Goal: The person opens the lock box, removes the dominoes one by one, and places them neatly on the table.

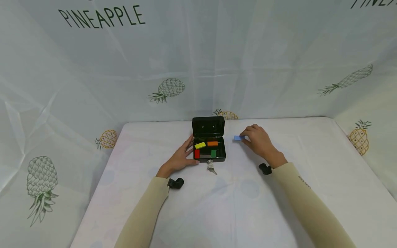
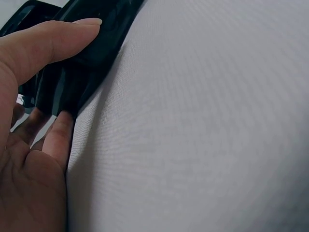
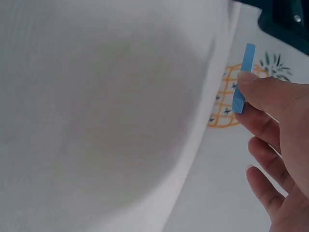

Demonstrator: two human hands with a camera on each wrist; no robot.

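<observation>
Nearest is the small bunch of keys [image 1: 211, 167], just right of the left hand's thumb and at the front of the black box [image 1: 221, 159]; whether one sits in a lock is too small to tell.

The left hand [image 1: 180, 157] frames the box's near left corner, thumb on the front wall, fairly straight fingers spread along the side. It is loosely opened and seems to be bracing the box against sliding on the tabletop [image 1: 201, 210].

Inside, to the right of that hand, the red block [image 1: 196, 153] is closest, with the green block [image 1: 213, 153] farther across; behind them are the tilted yellow block [image 1: 200, 145] and the orange block [image 1: 212, 143].

Beyond the box's right side, the right hand [image 1: 258, 140] pinches the blue block [image 1: 237, 137] between thumb and index finger, its free end pointing left toward the box. Holding one end probably keeps the other clear of the fingers. Farther back, the lid [image 1: 208, 126] stands raised, which leaves the box's inside reachable for both hands.

Only the head view shows the box's contents. The left wrist view gives the thumb lying along the wall; the right wrist view shows the other fingers apart from the blue block, before the printed pineapple [image 3: 227, 104].
</observation>
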